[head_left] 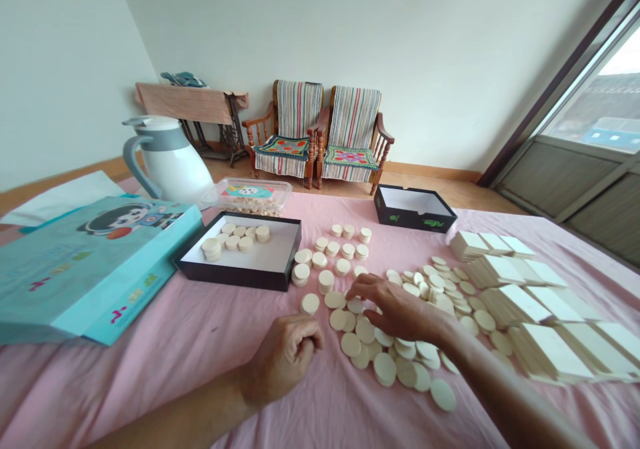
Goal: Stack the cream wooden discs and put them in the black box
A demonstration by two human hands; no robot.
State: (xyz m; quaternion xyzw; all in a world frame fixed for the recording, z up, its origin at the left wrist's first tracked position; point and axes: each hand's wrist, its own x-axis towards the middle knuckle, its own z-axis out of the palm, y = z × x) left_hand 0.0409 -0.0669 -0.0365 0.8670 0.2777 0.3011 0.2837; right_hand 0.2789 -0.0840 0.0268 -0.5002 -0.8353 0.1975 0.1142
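Note:
My left hand (287, 352) rests on the pink cloth at the near edge of the discs, curled into a fist. Whatever it may hold is hidden by the fingers. My right hand (397, 306) reaches over a loose heap of round pale wooden discs (385, 369). Its fingertips touch a disc (355, 306) lying among the others, with thumb and fingers apart. Beyond the hands stand several short stacks of discs (326, 280) in rough rows. A black-sided box (240, 277) with a white inside, left of them, holds more stacked discs (233, 242).
Stacked white rectangular pieces (550, 342) stand at the right. A second black box (415, 219) sits at the back. On the left are a turquoise box (100, 262), a white jug (173, 159) and a clear plastic container (250, 196). Two chairs (300, 112) stand beyond the table.

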